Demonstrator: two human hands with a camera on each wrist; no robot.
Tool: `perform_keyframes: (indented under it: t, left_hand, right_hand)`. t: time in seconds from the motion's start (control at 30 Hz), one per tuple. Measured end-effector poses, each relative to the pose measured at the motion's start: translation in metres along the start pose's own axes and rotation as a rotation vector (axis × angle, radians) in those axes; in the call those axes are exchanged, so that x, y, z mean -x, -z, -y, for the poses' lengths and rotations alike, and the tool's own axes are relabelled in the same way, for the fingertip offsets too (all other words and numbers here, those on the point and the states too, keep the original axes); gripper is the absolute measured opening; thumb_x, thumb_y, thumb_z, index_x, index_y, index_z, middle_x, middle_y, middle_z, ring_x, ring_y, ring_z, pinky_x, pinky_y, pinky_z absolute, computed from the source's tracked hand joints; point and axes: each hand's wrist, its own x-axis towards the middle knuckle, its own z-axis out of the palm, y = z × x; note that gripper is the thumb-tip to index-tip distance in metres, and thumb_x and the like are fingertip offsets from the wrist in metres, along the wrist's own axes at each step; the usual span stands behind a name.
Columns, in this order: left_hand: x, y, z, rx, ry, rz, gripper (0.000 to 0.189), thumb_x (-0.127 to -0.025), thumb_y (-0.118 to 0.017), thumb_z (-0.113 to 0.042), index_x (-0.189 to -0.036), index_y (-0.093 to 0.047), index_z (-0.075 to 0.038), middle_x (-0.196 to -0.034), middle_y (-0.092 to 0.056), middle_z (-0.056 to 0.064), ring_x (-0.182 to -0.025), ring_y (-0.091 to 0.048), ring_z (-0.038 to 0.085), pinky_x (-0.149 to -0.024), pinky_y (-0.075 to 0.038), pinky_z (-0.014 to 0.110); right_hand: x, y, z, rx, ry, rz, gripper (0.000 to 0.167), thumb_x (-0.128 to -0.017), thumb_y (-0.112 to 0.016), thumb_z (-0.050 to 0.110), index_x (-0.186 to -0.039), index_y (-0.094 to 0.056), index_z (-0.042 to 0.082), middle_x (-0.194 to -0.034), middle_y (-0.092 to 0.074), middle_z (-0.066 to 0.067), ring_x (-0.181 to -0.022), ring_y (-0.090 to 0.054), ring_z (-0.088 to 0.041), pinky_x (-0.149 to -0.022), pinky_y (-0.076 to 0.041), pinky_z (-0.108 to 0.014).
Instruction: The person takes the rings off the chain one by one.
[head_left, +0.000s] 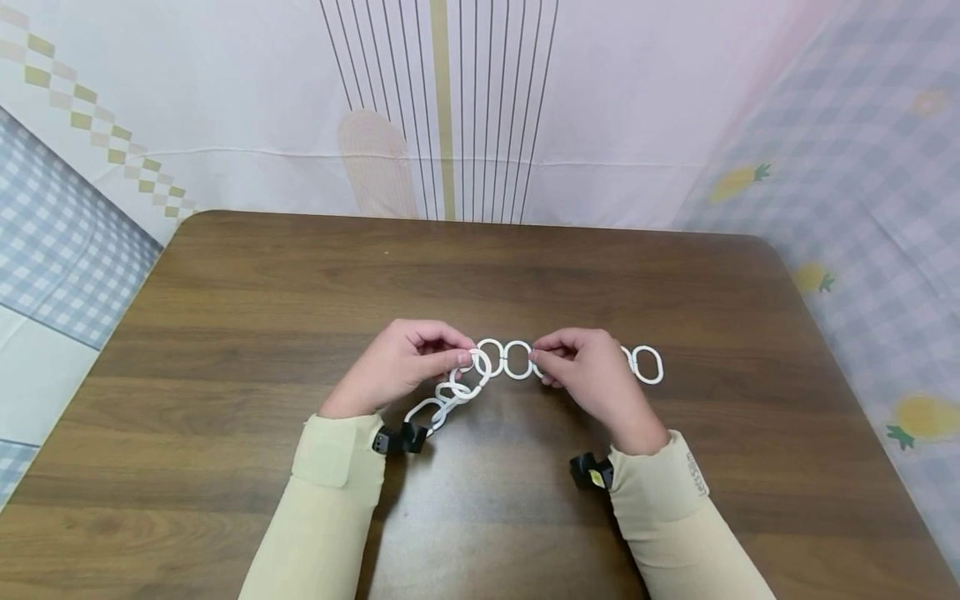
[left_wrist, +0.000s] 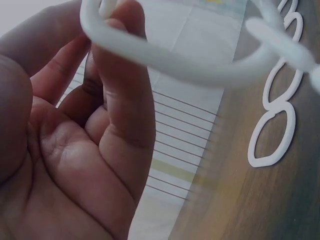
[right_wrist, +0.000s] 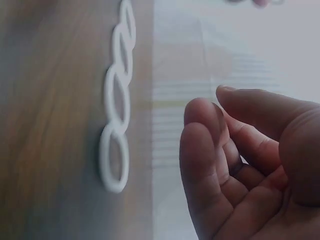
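My left hand (head_left: 405, 358) pinches a white oval plastic link (left_wrist: 165, 67) between thumb and fingertips, raised over the table. More joined links (head_left: 442, 410) trail from it down toward the left wrist. A row of white links (head_left: 506, 360) lies on the table, running rightward beneath my right hand (head_left: 596, 375), which hides its middle part. In the right wrist view, that hand's thumb and loosely curled fingers (right_wrist: 197, 155) stand slightly apart with nothing between them, and the row of links (right_wrist: 117, 127) lies to one side.
The brown wooden table (head_left: 480, 275) has rounded far corners. A printed cloth (head_left: 615, 100) hangs behind it, and checked cloth (head_left: 840, 167) hangs along the right side. Small black cameras sit at both wrists, under beige sleeves (head_left: 322, 517).
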Motion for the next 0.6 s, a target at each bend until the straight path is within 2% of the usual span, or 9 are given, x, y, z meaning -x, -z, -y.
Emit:
perform_keyframes:
  t: [0.27, 0.33, 0.43, 0.6]
  left_hand:
    - [-0.002, -0.006, -0.002, -0.029, -0.042, 0.025, 0.01, -0.092, -0.075, -0.019, -0.1, -0.078, -0.014, -0.099, -0.073, 0.015, -0.081, -0.064, 0.021, -0.073, -0.056, 0.041]
    - [-0.003, -0.008, -0.003, -0.048, -0.06, 0.031, 0.008, -0.092, -0.075, -0.018, -0.099, -0.079, -0.017, -0.098, -0.074, 0.013, -0.082, -0.064, 0.021, -0.074, -0.056, 0.042]
    - [-0.004, -0.012, -0.003, -0.068, -0.086, 0.044, 0.009, -0.091, -0.076, -0.017, -0.099, -0.079, -0.017, -0.096, -0.075, 0.006, -0.082, -0.065, 0.018, -0.074, -0.055, 0.036]
    - [-0.005, -0.016, -0.003, -0.074, -0.109, 0.063, 0.008, -0.091, -0.076, -0.017, -0.099, -0.079, -0.017, -0.094, -0.075, -0.002, -0.084, -0.066, 0.016, -0.075, -0.054, 0.031]
  right_hand:
    - [0.014, -0.007, 0.022, -0.133, 0.06, -0.001, 0.015, -0.092, -0.074, 0.018, -0.1, -0.078, 0.005, -0.09, -0.075, -0.012, -0.07, -0.07, -0.025, -0.068, -0.059, -0.036]
    - [0.017, -0.009, 0.026, -0.164, 0.074, 0.005, 0.016, -0.092, -0.074, 0.019, -0.099, -0.078, 0.005, -0.09, -0.075, -0.011, -0.071, -0.07, -0.027, -0.069, -0.059, -0.037]
    - [0.02, -0.012, 0.029, -0.194, 0.096, 0.026, 0.014, -0.091, -0.076, 0.019, -0.097, -0.078, 0.006, -0.085, -0.074, -0.01, -0.071, -0.07, -0.03, -0.068, -0.058, -0.034]
    - [0.022, -0.016, 0.032, -0.196, 0.117, 0.052, 0.011, -0.089, -0.077, 0.015, -0.095, -0.077, 0.006, -0.077, -0.072, -0.006, -0.07, -0.069, -0.029, -0.065, -0.057, -0.029]
